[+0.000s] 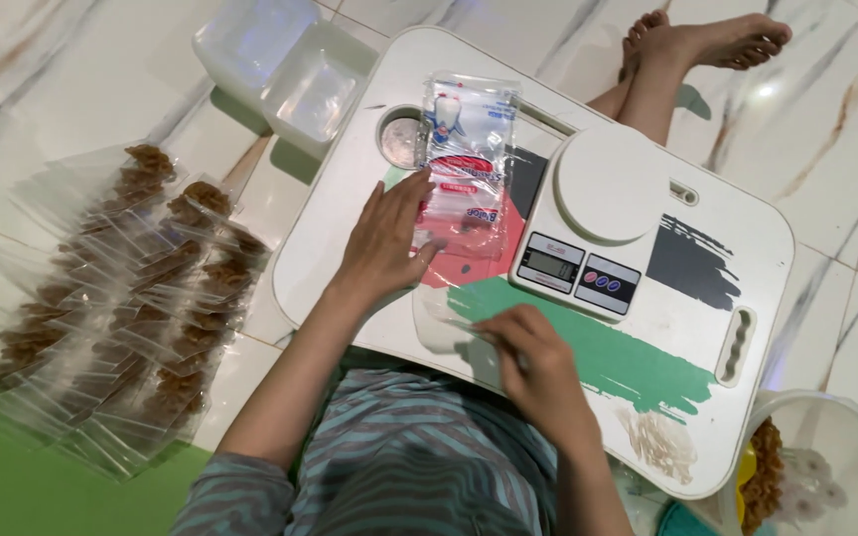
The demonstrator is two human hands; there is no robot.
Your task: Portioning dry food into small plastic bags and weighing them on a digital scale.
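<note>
Marble floor tiles under a white lap tray (350, 189): left hand (384, 238), fingers spread, presses the bag pack (467, 164) left of the kitchen scale (598, 218), right hand (538, 362) pinches one clear bag (449, 323) below it, so I'd peel slowly.

White tabletop (806, 248) with green, red and black brush strokes; white scale (598, 218); clear bag pack (469, 149) printed red and blue; striped grey-teal shirt (409, 457); white-veined marble floor (52, 79).

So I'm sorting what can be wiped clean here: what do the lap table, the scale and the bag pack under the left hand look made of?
Lap table: seemingly white moulded plastic, painted patches, smooth sheen. Scale: likely white plastic, glossy. Bag pack under left hand: thin clear plastic film, see-through, glinting.
</note>
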